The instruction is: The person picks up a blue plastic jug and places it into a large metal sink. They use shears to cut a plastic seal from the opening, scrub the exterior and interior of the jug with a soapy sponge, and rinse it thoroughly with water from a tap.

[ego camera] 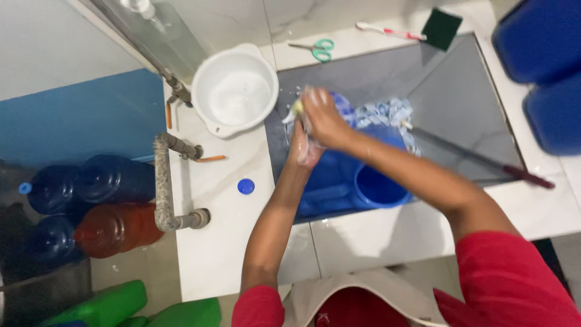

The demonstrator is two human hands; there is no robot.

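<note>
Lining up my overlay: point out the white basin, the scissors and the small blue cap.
white basin (213,118): head view, on its left rim.
scissors (322,49): head view, on the green handles.
small blue cap (246,186): head view, on its top face.

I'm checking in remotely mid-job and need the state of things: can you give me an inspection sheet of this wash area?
Surface: white tiled counter around a sunken grey basin.
Job's things: large blue container lying in the basin; both hands are on a soapy wad over it, which is too blurred to name.
Clutter: white plastic bowl, green-handled scissors, toothbrush, dark green scouring pad, blue cap, long dark-handled tool.
Grippers: left hand and right hand pressed together on the wad.
Cables: nothing seen.
Surroundings: grey pipe, blue and orange bottles and green containers on the floor, blue drums.
</note>
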